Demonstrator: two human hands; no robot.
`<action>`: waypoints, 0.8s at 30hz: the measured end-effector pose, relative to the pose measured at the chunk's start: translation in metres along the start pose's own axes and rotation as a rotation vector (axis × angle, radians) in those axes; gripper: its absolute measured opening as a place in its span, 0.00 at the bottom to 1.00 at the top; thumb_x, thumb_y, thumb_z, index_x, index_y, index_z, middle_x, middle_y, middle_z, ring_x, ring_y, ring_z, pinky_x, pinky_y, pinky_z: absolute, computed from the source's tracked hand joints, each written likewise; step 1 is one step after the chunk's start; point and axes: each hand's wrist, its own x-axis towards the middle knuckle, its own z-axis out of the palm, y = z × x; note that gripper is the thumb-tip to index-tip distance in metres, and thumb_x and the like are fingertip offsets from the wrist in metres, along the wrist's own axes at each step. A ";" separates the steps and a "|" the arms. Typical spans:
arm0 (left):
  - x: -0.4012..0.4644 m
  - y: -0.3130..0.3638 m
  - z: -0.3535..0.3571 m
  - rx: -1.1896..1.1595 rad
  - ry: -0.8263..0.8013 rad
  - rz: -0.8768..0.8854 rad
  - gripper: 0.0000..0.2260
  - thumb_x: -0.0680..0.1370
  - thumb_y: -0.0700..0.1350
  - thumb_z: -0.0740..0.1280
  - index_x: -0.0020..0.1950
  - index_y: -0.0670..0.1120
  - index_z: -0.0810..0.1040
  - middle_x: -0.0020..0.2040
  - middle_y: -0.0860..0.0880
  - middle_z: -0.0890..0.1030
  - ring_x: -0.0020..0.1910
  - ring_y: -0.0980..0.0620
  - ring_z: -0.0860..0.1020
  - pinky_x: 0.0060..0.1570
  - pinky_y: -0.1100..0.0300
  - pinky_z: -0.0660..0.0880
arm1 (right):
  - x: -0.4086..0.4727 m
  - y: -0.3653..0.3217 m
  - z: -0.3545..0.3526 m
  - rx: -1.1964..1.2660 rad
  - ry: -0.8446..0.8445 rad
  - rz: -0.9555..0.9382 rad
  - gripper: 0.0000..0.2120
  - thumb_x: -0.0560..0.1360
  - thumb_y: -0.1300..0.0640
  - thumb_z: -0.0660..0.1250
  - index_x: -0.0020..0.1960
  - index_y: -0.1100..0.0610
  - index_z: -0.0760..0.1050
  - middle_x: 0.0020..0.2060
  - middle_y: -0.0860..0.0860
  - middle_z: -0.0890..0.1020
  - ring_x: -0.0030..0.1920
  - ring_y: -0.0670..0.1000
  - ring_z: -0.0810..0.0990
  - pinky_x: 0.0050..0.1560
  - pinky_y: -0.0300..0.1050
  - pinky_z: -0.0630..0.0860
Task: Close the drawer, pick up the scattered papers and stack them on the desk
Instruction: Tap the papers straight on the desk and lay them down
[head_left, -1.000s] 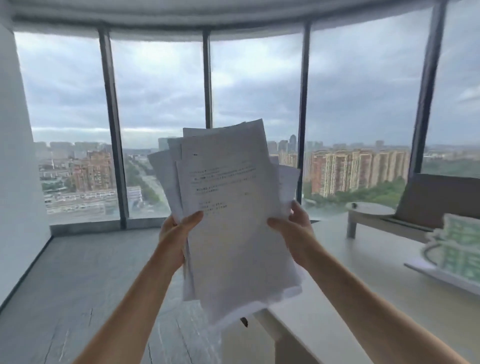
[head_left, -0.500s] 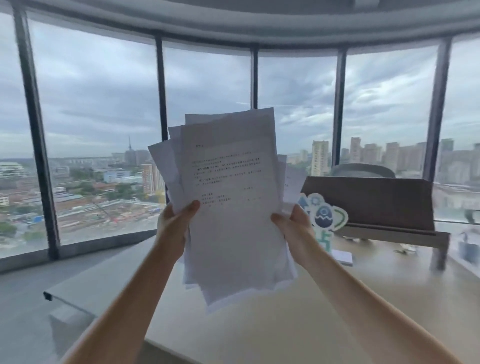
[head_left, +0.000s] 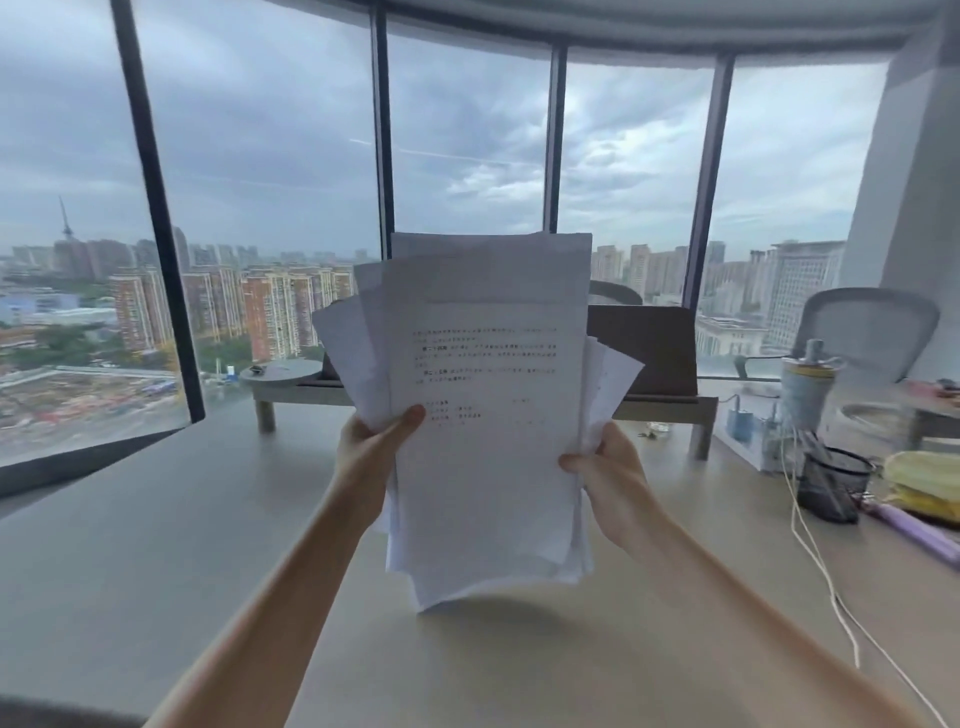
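Note:
A loose, uneven bundle of white papers (head_left: 483, 415) stands upright in front of me, the front sheet printed with dark text. My left hand (head_left: 371, 447) grips its left edge with the thumb on the front sheet. My right hand (head_left: 608, 467) grips the right edge lower down. The bundle's bottom corner hangs just above the pale desk (head_left: 156, 545), casting a shadow on it. No drawer is in view.
Behind the papers a monitor riser (head_left: 665, 402) carries a dark screen (head_left: 644, 348). At the right stand a tumbler (head_left: 805, 384), a black mesh pen cup (head_left: 831, 483), yellow items (head_left: 924, 478) and a white cable (head_left: 810, 545). An office chair (head_left: 872, 332) sits beyond, before tall windows.
My view has swung right from the floor and desk corner to face the desk squarely. The papers have come lower, close above the desktop, still held by both hands.

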 end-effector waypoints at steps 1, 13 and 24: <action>0.002 -0.005 0.003 0.013 -0.002 -0.003 0.18 0.65 0.42 0.77 0.54 0.42 0.82 0.49 0.43 0.86 0.50 0.39 0.84 0.45 0.51 0.82 | 0.003 0.006 -0.003 -0.010 0.002 0.010 0.15 0.68 0.77 0.63 0.49 0.61 0.72 0.46 0.58 0.81 0.48 0.60 0.82 0.48 0.53 0.79; 0.028 -0.020 0.042 0.112 -0.217 -0.013 0.10 0.72 0.35 0.73 0.51 0.45 0.84 0.48 0.47 0.88 0.47 0.44 0.86 0.46 0.47 0.83 | 0.043 0.024 -0.033 -0.178 -0.062 -0.020 0.22 0.71 0.73 0.66 0.58 0.51 0.78 0.50 0.48 0.87 0.53 0.51 0.85 0.47 0.44 0.79; 0.016 -0.016 0.030 0.104 -0.213 -0.055 0.12 0.74 0.36 0.72 0.57 0.41 0.82 0.52 0.42 0.86 0.52 0.40 0.84 0.51 0.47 0.82 | 0.044 -0.020 -0.016 -0.055 -0.077 -0.290 0.21 0.74 0.67 0.67 0.60 0.46 0.72 0.51 0.47 0.84 0.48 0.43 0.84 0.46 0.43 0.79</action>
